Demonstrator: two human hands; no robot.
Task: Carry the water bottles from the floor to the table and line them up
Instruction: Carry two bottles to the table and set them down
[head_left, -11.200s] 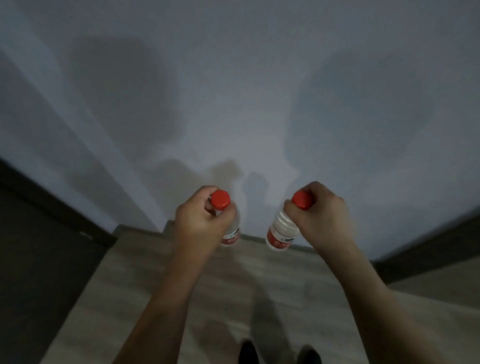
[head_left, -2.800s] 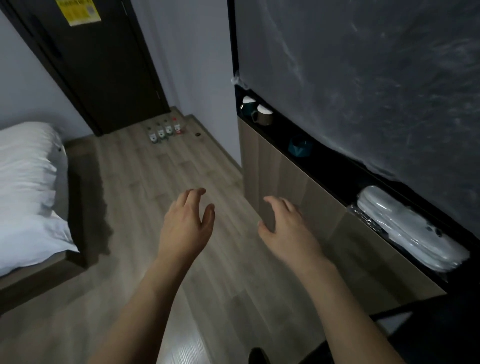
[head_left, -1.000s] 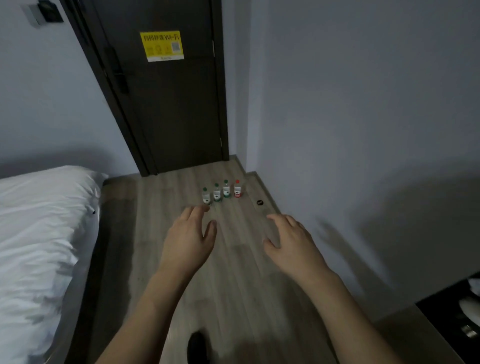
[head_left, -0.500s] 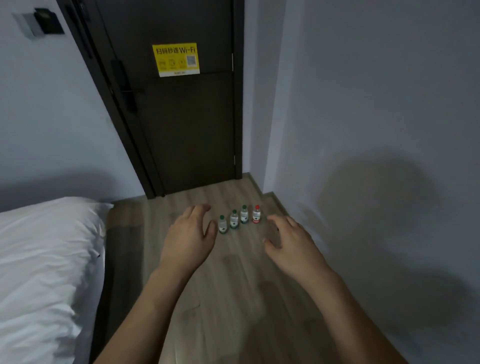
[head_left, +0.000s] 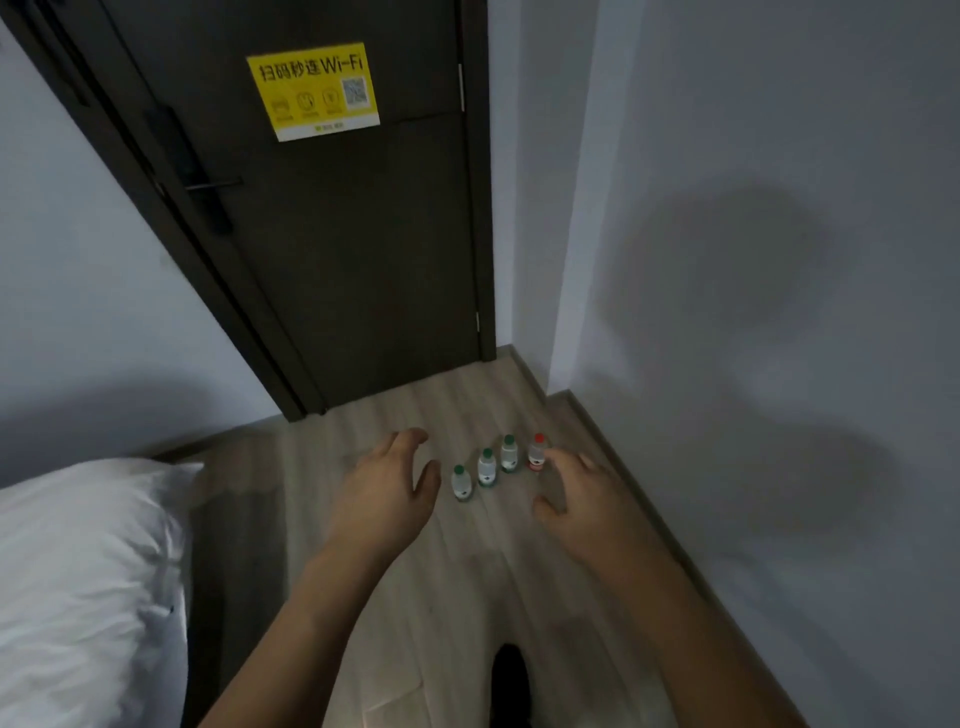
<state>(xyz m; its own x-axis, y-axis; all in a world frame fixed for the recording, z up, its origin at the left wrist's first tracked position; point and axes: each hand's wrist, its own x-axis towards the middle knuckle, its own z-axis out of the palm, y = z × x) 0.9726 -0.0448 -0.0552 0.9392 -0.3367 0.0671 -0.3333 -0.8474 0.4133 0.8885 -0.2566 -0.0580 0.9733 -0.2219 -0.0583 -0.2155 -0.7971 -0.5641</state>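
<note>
We are looking down a strip of wooden floor (head_left: 467, 597) that is running between the bed (head_left: 88, 587) on our left and the grey wall (head_left: 753, 312) on our right, with the skirting board (head_left: 675, 545) edging the wall side. The strip is ending at a dark door (head_left: 353, 234) carrying a yellow Wi-Fi sticker (head_left: 314, 89). The boards between us and the bottles are lying open, wide enough for both arms side by side.

We are counting four water bottles standing upright on the floor in a short slanted row near the door corner: three with green caps, the near green-capped bottle (head_left: 460, 484), the middle green-capped bottle (head_left: 487, 468), the far green-capped bottle (head_left: 509, 453), and one red-capped bottle (head_left: 537, 452) at the wall end. They are standing just beside one another.

Our left hand (head_left: 387, 499) is hovering with its grip released, fingers spread and slightly curled, holding nothing, just left of the row as we see it. Our right hand (head_left: 587, 506) is likewise loose and empty, its fingertips overlapping the red-capped bottle in our view; we cannot tell whether they are touching it.

Compared with half a second ago, the bottles are appearing larger and lower in our view, and a dark shoe tip (head_left: 511, 675) is now showing at the bottom edge.
</note>
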